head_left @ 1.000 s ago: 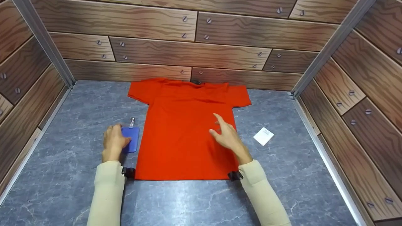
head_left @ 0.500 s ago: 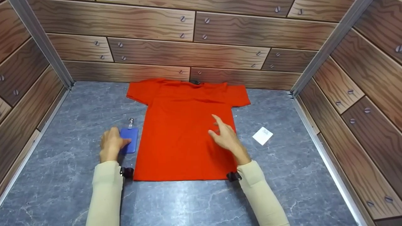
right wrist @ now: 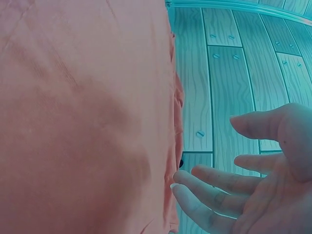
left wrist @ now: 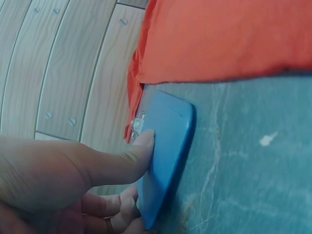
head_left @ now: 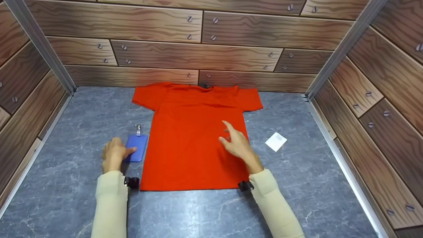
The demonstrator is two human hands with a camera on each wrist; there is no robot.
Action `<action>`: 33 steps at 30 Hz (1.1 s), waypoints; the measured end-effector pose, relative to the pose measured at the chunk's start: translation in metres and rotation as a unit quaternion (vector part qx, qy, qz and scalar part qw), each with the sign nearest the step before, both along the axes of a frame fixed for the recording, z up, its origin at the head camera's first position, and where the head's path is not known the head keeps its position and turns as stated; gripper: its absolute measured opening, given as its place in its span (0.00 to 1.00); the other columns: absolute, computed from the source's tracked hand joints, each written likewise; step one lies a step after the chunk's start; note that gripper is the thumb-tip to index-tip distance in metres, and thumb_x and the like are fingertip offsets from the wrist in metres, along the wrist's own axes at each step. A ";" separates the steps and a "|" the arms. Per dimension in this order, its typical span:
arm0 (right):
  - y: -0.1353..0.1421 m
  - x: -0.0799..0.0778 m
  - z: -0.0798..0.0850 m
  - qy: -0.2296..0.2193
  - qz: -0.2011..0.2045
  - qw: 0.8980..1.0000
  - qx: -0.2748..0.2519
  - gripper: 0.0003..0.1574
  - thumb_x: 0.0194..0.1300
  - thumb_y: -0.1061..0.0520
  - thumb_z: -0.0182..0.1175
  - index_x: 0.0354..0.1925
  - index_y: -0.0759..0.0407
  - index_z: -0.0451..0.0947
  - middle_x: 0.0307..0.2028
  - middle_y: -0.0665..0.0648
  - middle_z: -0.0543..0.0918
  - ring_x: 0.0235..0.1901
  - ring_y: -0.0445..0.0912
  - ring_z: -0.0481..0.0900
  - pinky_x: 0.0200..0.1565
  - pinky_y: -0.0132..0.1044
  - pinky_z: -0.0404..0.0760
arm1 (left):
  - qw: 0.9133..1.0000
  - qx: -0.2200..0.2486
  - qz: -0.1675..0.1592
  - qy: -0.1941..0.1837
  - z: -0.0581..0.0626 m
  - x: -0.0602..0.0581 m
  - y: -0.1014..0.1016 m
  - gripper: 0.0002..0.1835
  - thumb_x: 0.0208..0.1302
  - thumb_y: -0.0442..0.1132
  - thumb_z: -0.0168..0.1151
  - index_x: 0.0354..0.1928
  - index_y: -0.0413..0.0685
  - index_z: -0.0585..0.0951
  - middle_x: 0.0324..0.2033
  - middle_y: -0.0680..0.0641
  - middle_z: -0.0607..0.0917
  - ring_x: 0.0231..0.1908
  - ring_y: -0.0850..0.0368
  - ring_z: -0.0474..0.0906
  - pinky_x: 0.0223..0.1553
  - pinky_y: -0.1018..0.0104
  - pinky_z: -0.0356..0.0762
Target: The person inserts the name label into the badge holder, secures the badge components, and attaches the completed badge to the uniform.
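Observation:
A blue badge holder with a metal clip at its far end is to the left of a red T-shirt. My left hand holds the holder by its left edge. In the left wrist view the thumb presses on the holder's face, and the other fingers are at its edge, partly hidden beneath. Over the right half of the shirt hovers my right hand, with nothing in it. Its fingers are loosely spread in the right wrist view.
A small white square card with faint print lies right of the shirt. The grey marbled tabletop is bounded by wood-patterned walls at the back and both sides. The shirt's collar lies close to the back wall.
My left hand has shifted slightly left and nearer to me, with its thumb still on the badge holder. The holder now sits a little skewed. My right hand stays nearly still.

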State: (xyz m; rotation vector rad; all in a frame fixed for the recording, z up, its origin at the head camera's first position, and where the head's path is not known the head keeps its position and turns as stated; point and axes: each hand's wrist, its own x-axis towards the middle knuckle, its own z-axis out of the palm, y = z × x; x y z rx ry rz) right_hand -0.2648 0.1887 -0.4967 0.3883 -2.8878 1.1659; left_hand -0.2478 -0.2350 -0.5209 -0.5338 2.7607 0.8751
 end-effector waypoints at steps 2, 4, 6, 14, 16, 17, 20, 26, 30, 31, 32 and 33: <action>0.000 0.000 0.000 0.001 -0.001 1.000 -0.002 0.42 0.71 0.58 0.64 0.77 0.55 0.61 0.62 0.70 0.81 0.52 0.62 0.87 0.59 0.56 0.83 | 1.000 0.002 -0.003 -0.004 0.001 0.000 0.000 0.29 0.64 0.51 0.72 0.52 0.31 0.79 0.50 0.28 0.82 0.48 0.33 0.79 0.44 0.46 0.76; 0.001 0.000 0.000 0.003 -0.002 1.000 -0.002 0.42 0.71 0.58 0.64 0.77 0.55 0.61 0.62 0.70 0.81 0.51 0.62 0.87 0.59 0.56 0.83 | 1.000 0.006 -0.007 -0.002 0.002 0.000 0.000 0.31 0.65 0.51 0.71 0.57 0.30 0.78 0.56 0.27 0.81 0.52 0.30 0.79 0.47 0.43 0.77; 0.001 0.000 0.000 0.002 -0.003 1.000 -0.003 0.42 0.71 0.57 0.64 0.78 0.55 0.61 0.62 0.69 0.81 0.51 0.62 0.87 0.59 0.57 0.82 | 1.000 0.013 -0.010 0.007 0.001 0.000 -0.001 0.31 0.66 0.49 0.70 0.59 0.29 0.78 0.59 0.26 0.80 0.54 0.29 0.79 0.50 0.41 0.78; 0.002 0.001 0.001 -0.003 -0.007 1.000 0.004 0.42 0.72 0.57 0.64 0.78 0.54 0.60 0.62 0.68 0.81 0.52 0.61 0.86 0.60 0.57 0.81 | 0.994 0.074 0.011 0.084 -0.004 0.002 -0.003 0.20 0.69 0.37 0.60 0.59 0.32 0.78 0.56 0.29 0.82 0.57 0.31 0.78 0.59 0.41 0.75; 0.003 0.001 0.001 -0.002 -0.006 1.000 0.004 0.42 0.72 0.57 0.64 0.78 0.55 0.60 0.62 0.68 0.81 0.52 0.61 0.86 0.60 0.57 0.81 | 0.991 0.089 0.021 0.102 -0.002 0.004 -0.001 0.19 0.69 0.36 0.59 0.58 0.34 0.79 0.55 0.30 0.83 0.56 0.33 0.79 0.58 0.43 0.75; 0.003 0.001 0.001 -0.001 -0.006 1.000 0.004 0.42 0.72 0.57 0.64 0.78 0.55 0.60 0.62 0.68 0.81 0.52 0.61 0.86 0.60 0.57 0.82 | 0.989 0.093 0.024 0.111 -0.001 0.004 -0.001 0.19 0.69 0.36 0.60 0.58 0.34 0.79 0.54 0.30 0.84 0.54 0.34 0.80 0.57 0.44 0.75; 0.003 0.001 0.000 0.002 -0.002 1.000 0.004 0.42 0.72 0.57 0.64 0.78 0.56 0.60 0.62 0.69 0.81 0.52 0.63 0.86 0.59 0.57 0.82 | 0.985 0.099 0.033 0.134 0.005 0.007 0.002 0.18 0.68 0.35 0.60 0.57 0.35 0.80 0.51 0.31 0.85 0.50 0.36 0.81 0.52 0.49 0.77; 0.003 0.002 0.000 -0.002 0.003 1.000 -0.006 0.41 0.72 0.57 0.64 0.77 0.56 0.61 0.62 0.70 0.80 0.52 0.63 0.86 0.59 0.57 0.83 | 0.980 0.111 0.025 0.164 0.018 0.011 0.010 0.17 0.67 0.33 0.62 0.56 0.35 0.82 0.49 0.32 0.86 0.50 0.38 0.83 0.48 0.55 0.77; 0.002 0.003 0.000 -0.009 0.012 1.000 -0.020 0.41 0.72 0.57 0.64 0.77 0.56 0.61 0.63 0.71 0.80 0.51 0.63 0.87 0.59 0.58 0.83 | 0.978 0.110 0.012 0.178 0.025 0.016 0.018 0.16 0.66 0.33 0.64 0.54 0.37 0.84 0.47 0.33 0.88 0.49 0.37 0.83 0.48 0.54 0.76; 0.002 0.003 -0.001 -0.011 0.015 1.000 -0.024 0.41 0.72 0.58 0.64 0.77 0.57 0.61 0.63 0.72 0.79 0.52 0.64 0.87 0.59 0.59 0.82 | 0.977 0.108 0.008 0.182 0.027 0.018 0.020 0.16 0.65 0.33 0.65 0.54 0.37 0.84 0.46 0.33 0.88 0.48 0.37 0.83 0.48 0.55 0.75; 0.002 0.003 -0.001 -0.013 0.017 0.999 -0.028 0.41 0.72 0.57 0.64 0.77 0.57 0.61 0.63 0.72 0.79 0.52 0.64 0.86 0.60 0.60 0.82 | 0.976 0.108 0.004 0.187 0.029 0.019 0.022 0.15 0.65 0.33 0.65 0.53 0.37 0.85 0.46 0.33 0.88 0.48 0.38 0.84 0.47 0.56 0.75; 0.002 0.003 -0.001 -0.015 0.019 0.999 -0.030 0.41 0.72 0.57 0.64 0.77 0.57 0.61 0.63 0.72 0.79 0.52 0.64 0.86 0.60 0.60 0.82 | 0.975 0.109 0.000 0.192 0.030 0.020 0.024 0.15 0.65 0.33 0.66 0.52 0.37 0.85 0.45 0.33 0.88 0.47 0.38 0.84 0.46 0.57 0.75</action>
